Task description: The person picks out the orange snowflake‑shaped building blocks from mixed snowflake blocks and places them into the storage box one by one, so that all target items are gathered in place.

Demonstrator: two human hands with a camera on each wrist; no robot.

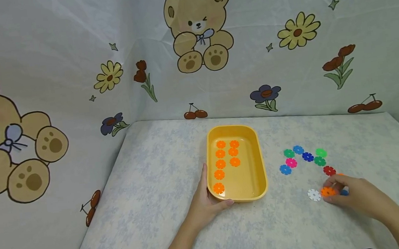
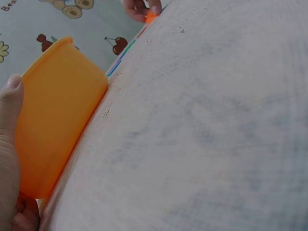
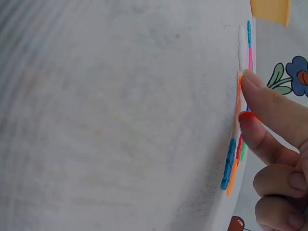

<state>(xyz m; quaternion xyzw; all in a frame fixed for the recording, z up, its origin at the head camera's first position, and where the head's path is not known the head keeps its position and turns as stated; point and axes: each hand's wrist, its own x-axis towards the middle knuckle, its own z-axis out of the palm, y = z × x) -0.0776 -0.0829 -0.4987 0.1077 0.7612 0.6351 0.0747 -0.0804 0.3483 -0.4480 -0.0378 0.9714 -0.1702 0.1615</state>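
Observation:
My left hand (image 1: pixel 206 203) grips a yellow plastic tray (image 1: pixel 263 174) by its near left corner, the thumb along the front rim. Inside the tray, several orange notched discs (image 1: pixel 220 164) lie in two columns, the left one longer. To the right of the tray, my right hand (image 1: pixel 357 195) pinches another orange notched disc (image 1: pixel 328 191) between thumb and index finger, close over the table. A white disc (image 1: pixel 314 195) lies just left of those fingertips. A dark blue disc (image 1: pixel 344 193) and a further orange disc are partly hidden by the hand.
Beyond the right hand, loose discs lie on the pale table (image 1: pixel 150 208): a red disc (image 1: pixel 329 170), a pink disc (image 1: pixel 291 162), and several in green and blue. Cloth walls printed with bears stand at the left and back.

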